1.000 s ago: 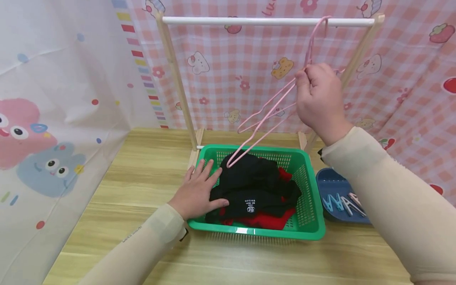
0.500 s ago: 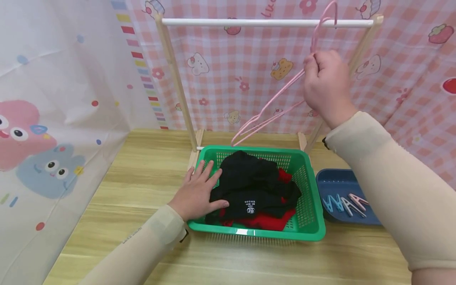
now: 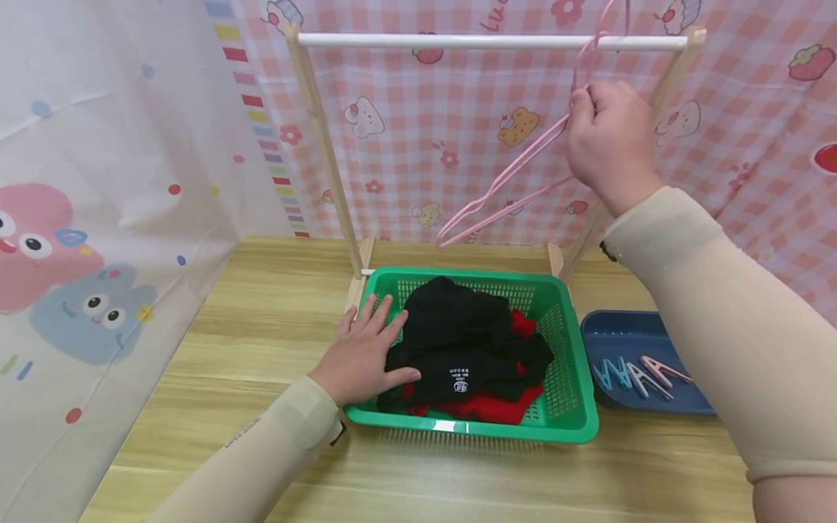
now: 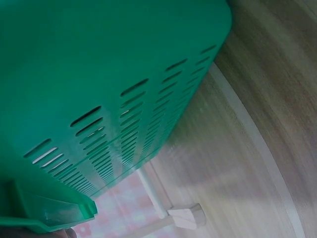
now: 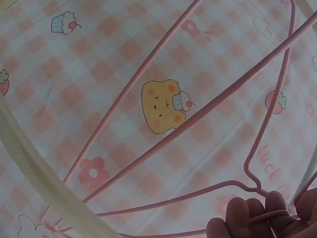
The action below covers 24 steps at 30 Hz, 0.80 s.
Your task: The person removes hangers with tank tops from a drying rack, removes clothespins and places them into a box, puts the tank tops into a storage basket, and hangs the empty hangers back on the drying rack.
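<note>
Near the right end of the white rail (image 3: 458, 41), my right hand (image 3: 613, 138) grips pink wire hangers (image 3: 503, 178) just below their hooks. Two hanger outlines show in the right wrist view, where the curled fingers (image 5: 237, 215) close round the wire. The hooks overlap the rail in the head view, and one rises past the top edge of the frame. My left hand (image 3: 362, 356) rests with spread fingers over the left rim of a green basket (image 3: 575, 378). A black garment (image 3: 458, 327) with a small white print lies in the basket, over red cloth (image 3: 497, 407).
Wooden posts (image 3: 320, 145) hold up the rail behind the basket. To the right of the basket a blue tray (image 3: 617, 330) holds several clothespins (image 3: 644, 379), partly hidden by my right sleeve. A pink checked curtain (image 3: 405, 152) hangs behind the rack.
My right hand has moved up and slightly right with the pink hangers, whose lower ends have lifted off the basket area. The left hand and the basket stay put.
</note>
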Tool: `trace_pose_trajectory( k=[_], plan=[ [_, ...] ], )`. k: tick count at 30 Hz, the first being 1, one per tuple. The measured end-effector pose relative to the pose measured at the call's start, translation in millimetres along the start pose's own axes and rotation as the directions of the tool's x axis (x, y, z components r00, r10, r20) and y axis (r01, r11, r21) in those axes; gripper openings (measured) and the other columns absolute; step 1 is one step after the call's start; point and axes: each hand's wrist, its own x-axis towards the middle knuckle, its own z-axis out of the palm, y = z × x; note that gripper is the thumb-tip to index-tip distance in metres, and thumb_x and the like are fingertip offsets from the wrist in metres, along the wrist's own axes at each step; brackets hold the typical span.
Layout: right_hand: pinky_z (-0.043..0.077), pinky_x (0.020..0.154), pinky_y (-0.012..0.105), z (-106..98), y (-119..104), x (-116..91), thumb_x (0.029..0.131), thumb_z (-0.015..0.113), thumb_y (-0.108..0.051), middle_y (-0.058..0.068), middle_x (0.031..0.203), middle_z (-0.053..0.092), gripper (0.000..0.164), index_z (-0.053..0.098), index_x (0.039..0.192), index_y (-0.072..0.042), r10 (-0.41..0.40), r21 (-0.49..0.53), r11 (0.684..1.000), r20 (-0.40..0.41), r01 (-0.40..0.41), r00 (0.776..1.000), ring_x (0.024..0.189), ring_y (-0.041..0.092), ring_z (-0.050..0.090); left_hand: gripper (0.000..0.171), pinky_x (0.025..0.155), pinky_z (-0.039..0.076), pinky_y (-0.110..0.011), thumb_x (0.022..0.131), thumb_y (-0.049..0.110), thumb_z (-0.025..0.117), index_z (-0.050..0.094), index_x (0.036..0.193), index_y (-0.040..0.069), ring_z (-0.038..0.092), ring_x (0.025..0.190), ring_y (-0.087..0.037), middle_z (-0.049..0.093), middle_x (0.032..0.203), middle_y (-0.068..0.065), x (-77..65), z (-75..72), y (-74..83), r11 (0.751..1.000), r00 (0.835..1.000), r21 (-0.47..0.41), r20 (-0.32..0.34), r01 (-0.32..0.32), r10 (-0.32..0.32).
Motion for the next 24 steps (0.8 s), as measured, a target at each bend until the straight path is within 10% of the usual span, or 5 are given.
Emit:
trace_pose_trajectory(
  k=[10, 24],
  plan=[
    [0.042, 0.096, 0.045, 1.7, 4.2, 5.6, 0.113, 0.033, -0.036, 0.007, 0.100, 0.054, 0.047, 0.064, 0.099, -0.003, 0.033, -0.015, 0.999, 0.027, -0.032, 0.999, 0.107, 0.034, 0.054, 0.099, 0.128, 0.012, -0.067, 0.093, 0.076, 0.058, 0.029, 0.167, 0.017, 0.004, 0.164, -0.043, 0.013, 0.177, -0.016, 0.9, 1.8, -1.0, 1.000, 1.000, 0.002, 0.004, -0.001, 0.001],
    [0.042, 0.107, 0.053, 8.9, 12.1, 1.6, 0.112, 0.035, -0.032, 0.023, 0.117, 0.066, 0.049, 0.070, 0.111, 0.002, 0.023, -0.005, 1.000, 0.038, -0.023, 0.999, 0.119, 0.042, 0.058, 0.098, 0.128, 0.011, -0.067, 0.094, 0.075, 0.059, 0.030, 0.167, 0.016, 0.004, 0.164, -0.043, 0.013, 0.177, -0.016, 0.6, 2.4, -1.7, 1.000, 1.000, -0.014, 0.000, -0.002, 0.002]
  ],
)
